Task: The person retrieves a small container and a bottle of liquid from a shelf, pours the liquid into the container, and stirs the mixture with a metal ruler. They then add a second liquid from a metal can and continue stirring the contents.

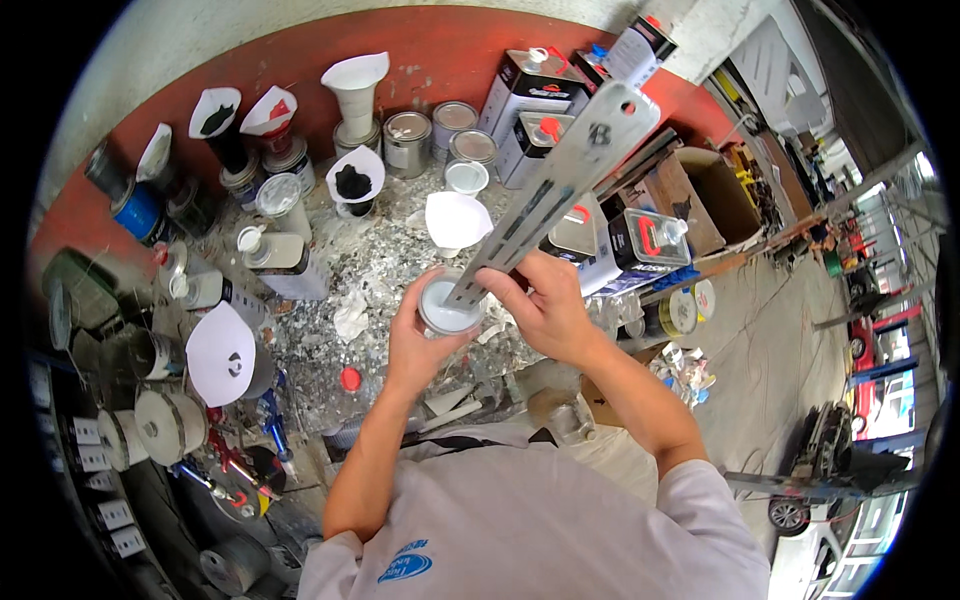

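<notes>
My left hand [412, 350] is wrapped round a small cup [441, 310] of pale grey liquid, held over the paint-spattered bench [310, 340]. My right hand [540, 305] grips a long flat metal stick [575, 170], its lower end inside the cup and its upper end slanting up to the right. Just beyond the cup stands a container topped with a white paper funnel [455, 220], with a small pale tub [466, 178] behind it. A red cap [350, 379] lies on the bench left of my left hand.
Paint cans [408, 150] and paper funnels line the red wall. Metal jugs [650, 255] and cardboard boxes [720, 200] stand at the right. A white plastic bottle [285, 262] and spray guns [275, 430] are at the left. A car [800, 545] is on the floor at far right.
</notes>
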Available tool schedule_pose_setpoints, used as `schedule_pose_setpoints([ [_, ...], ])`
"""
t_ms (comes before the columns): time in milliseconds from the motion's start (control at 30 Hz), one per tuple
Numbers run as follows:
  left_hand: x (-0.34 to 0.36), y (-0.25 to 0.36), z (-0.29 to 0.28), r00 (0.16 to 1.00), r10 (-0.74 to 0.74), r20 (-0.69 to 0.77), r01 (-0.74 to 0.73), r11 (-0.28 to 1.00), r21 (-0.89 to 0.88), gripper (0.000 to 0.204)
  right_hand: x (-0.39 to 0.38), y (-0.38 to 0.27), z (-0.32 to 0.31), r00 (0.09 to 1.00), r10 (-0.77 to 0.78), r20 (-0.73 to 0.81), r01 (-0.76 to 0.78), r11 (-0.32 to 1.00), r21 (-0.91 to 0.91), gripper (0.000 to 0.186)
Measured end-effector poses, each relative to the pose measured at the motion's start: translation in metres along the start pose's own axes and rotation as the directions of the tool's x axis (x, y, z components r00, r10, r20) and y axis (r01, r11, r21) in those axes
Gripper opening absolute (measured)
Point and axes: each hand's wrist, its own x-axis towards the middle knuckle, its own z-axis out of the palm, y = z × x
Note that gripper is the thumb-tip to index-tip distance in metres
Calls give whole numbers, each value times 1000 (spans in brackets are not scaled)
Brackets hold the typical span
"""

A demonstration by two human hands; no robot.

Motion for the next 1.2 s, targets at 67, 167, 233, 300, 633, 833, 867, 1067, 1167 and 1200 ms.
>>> schedule_pose_setpoints([
  [67,0,-3,6,1000,-15,14,15,1000,-4,86,1,-3,-7,997,49,-58,-42,993,113,17],
  [167,1,-5,18,999,-26,33,26,1000,-5,86,4,2,-18,991,-45,-129,48,999,17,17],
  [233,1,-10,21,999,-2,46,-1,998,68,86,-2,12,-18,998,46,-40,-46,999,7,20],
  [300,0,-14,22,997,1,79,-13,988,156,86,-6,36,-15,995,103,9,-103,994,24,24],
  [633,-4,-19,30,996,-91,-6,91,990,104,94,-78,170,-76,349,293,-890,-444,888,118,71],
  [833,2,-15,33,996,-81,35,78,993,83,98,-110,248,-99,234,478,-847,-526,795,303,99],
  [867,3,-12,34,996,-83,35,80,994,79,98,-105,242,-99,210,469,-858,-579,767,278,95],
  [1067,2,-1,44,996,-81,39,76,990,119,98,-117,275,-147,499,529,-687,-117,826,551,74],
  [1167,4,-1,38,998,-51,43,45,990,130,99,-114,293,-184,663,572,-483,-194,754,628,81],
  [1200,3,-1,39,998,-45,32,40,991,127,99,-111,298,-194,695,597,-401,-219,707,673,80],
])
